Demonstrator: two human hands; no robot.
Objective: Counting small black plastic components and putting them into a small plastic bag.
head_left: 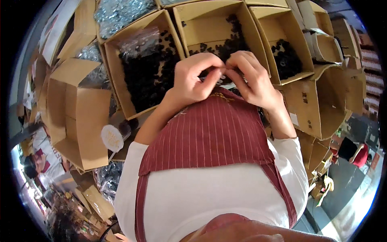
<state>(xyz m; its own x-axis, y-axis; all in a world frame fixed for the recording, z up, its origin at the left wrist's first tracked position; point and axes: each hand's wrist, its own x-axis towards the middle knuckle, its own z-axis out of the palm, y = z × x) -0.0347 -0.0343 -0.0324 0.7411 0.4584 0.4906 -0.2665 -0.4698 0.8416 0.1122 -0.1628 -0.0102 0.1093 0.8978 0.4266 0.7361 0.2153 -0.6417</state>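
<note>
My left hand point(195, 77) and my right hand point(250, 77) meet fingertip to fingertip in front of my red striped apron point(209, 137). Both pinch with thumb and forefinger; whatever lies between them is too small and covered to make out. Just beyond the hands stands a middle cardboard box point(203, 33), with small black pieces point(236, 42) piled toward its right and near sides. A left cardboard box point(113, 76) holds many more black pieces point(139, 82) and a clear plastic bag point(141, 42). Dark pieces point(285, 64) also lie in the right cardboard box point(278, 25).
Clear plastic bags point(121, 16) fill a box at the far left. An open carton point(94, 125) stands left of me, near a white round tag point(112, 138). On the right is another open carton point(308, 103). Another person point(44, 155) is at the left edge.
</note>
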